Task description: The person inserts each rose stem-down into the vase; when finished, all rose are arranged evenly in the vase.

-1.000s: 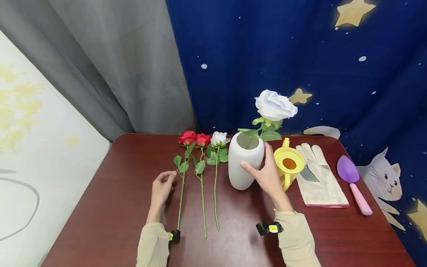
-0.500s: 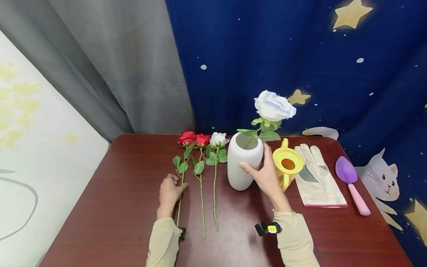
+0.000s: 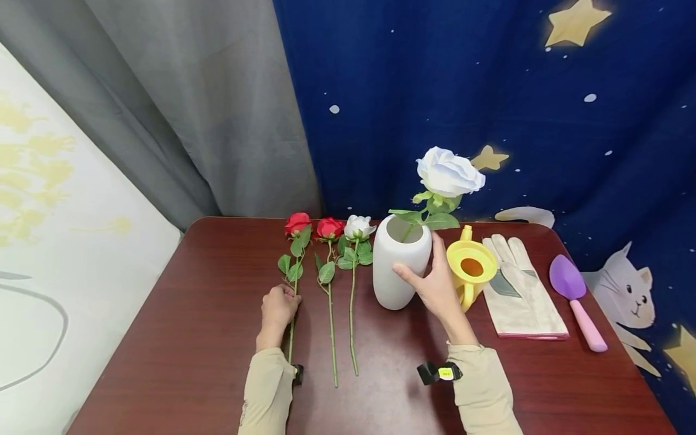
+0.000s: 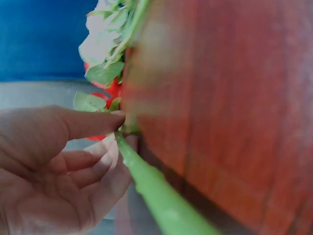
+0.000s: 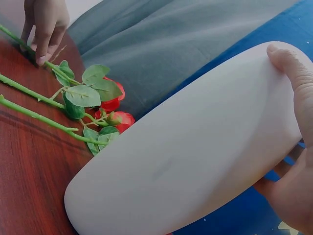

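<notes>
My left hand (image 3: 278, 309) pinches the green stem of the leftmost red rose (image 3: 297, 224) between thumb and fingers. In the left wrist view that stem (image 4: 161, 198) runs from the fingertips toward the camera, low over the table. My right hand (image 3: 435, 284) grips the white vase (image 3: 399, 272) from its right side, thumb across the front. One large white rose (image 3: 450, 173) leans to the right out of the vase's mouth. Between the left hand and the vase lie a second red rose (image 3: 330, 228) and a smaller white rose (image 3: 358, 228), their stems toward me.
Just right of the vase stands a yellow watering can (image 3: 470, 266). Beyond it lie a pair of pale work gloves (image 3: 524, 296) and a trowel (image 3: 568, 278) with a purple blade and pink handle. Curtains hang behind the far edge of the brown table (image 3: 190, 314).
My left hand has moved right onto the leftmost red rose's stem and now pinches it. That rose's head has shifted slightly left. The right hand and vase have stayed in place.
</notes>
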{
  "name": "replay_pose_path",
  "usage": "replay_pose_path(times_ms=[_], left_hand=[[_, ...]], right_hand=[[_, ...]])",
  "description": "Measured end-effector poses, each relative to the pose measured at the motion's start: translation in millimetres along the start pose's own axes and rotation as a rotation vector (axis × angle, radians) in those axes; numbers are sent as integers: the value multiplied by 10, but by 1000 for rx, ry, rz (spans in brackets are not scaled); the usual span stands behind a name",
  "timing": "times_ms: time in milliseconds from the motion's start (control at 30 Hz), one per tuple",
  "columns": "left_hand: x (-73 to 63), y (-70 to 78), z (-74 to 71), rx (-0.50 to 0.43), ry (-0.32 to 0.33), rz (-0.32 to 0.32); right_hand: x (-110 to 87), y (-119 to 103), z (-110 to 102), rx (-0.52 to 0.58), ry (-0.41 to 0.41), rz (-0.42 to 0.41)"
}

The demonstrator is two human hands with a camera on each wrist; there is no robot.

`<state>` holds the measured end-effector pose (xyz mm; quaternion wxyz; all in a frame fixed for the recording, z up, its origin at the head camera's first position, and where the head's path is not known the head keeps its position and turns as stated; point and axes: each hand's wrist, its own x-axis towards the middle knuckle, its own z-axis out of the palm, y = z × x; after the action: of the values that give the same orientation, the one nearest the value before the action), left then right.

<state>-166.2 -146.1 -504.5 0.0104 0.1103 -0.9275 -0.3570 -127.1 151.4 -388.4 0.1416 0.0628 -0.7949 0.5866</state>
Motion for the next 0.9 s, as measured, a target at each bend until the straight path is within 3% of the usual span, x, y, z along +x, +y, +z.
replay_pose_path(times_ms=[167,567,900], left_hand=[[-36,-65,-60,-149,-130,-71],[-64,-169,-56,-560,-196,-191],[-64,-183,-60,-646,-208,-207]], right_hand=[[1,-15,-3,-10,-23,15],[-9,-15,3,-32,-36,32],[-7,-7,-13,-33,-17,30]])
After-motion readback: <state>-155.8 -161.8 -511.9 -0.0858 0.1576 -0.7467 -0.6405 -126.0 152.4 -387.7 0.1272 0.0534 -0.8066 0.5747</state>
